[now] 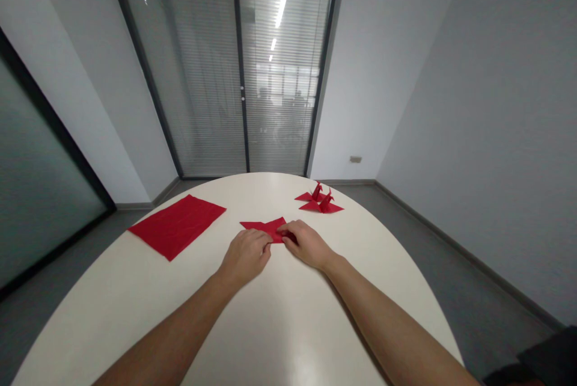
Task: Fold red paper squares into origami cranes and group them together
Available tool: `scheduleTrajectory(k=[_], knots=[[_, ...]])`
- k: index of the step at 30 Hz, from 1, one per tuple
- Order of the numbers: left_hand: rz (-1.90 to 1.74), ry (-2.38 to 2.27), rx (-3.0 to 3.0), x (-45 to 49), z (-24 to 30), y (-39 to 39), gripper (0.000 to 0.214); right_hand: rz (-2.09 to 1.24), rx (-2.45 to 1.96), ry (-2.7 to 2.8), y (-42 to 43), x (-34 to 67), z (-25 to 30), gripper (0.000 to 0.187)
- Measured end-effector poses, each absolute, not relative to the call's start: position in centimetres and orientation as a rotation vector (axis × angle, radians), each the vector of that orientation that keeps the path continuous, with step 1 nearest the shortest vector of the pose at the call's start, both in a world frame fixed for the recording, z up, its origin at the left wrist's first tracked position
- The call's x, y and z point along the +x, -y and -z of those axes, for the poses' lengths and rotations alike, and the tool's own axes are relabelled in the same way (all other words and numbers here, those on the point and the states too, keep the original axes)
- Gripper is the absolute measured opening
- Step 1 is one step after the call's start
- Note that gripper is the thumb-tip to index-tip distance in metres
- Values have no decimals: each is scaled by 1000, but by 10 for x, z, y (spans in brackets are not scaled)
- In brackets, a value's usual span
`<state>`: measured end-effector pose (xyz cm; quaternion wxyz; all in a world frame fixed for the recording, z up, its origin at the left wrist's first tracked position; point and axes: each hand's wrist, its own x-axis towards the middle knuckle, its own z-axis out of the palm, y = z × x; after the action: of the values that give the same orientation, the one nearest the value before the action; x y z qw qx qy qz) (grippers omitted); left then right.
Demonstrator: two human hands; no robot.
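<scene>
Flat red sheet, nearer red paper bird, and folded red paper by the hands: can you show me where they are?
Flat red sheet (177, 227): head view, middle of the sheet.
Nearer red paper bird (323, 206): head view, its body.
Folded red paper (273, 226): head view, its uncovered middle.

There was one table (279, 314). Four red things lay or stood on it: one sheet (177, 226), one folded piece (270, 227) and two cranes (317, 192) (323, 205). Whether a second sheet lay beneath the top one could not be told. Two hands showed, one left hand (247, 255) and one right hand (309, 245). Beyond were two blinds-backed panels (198, 73) (282, 121), one frosted pane (40, 193) and one wall plate (356, 159).
</scene>
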<state>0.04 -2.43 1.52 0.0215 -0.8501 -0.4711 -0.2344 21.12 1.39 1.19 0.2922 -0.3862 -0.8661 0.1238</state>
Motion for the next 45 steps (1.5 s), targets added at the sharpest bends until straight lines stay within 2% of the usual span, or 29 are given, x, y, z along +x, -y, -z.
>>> scheduleTrajectory(k=[7, 12, 16, 22, 35, 45], knots=[[773, 1580, -2548, -2, -7, 20, 24, -445, -921, 2324, -7, 207, -20, 22], [781, 1628, -2562, -4, -5, 19, 26, -563, -801, 2371, -2, 203, -19, 29], [765, 1597, -2604, -5, -4, 18, 28, -447, -872, 2327, -6, 204, -15, 34], [765, 1577, -2635, -7, 4, 14, 35, -309, -1066, 2255, -15, 212, -11, 31], [748, 1513, -2709, -8, 5, 12, 44, -380, -935, 2343, -10, 213, -13, 58], [860, 1411, -2795, -10, 5, 11, 38, -402, -1093, 2243, -12, 214, -15, 19]])
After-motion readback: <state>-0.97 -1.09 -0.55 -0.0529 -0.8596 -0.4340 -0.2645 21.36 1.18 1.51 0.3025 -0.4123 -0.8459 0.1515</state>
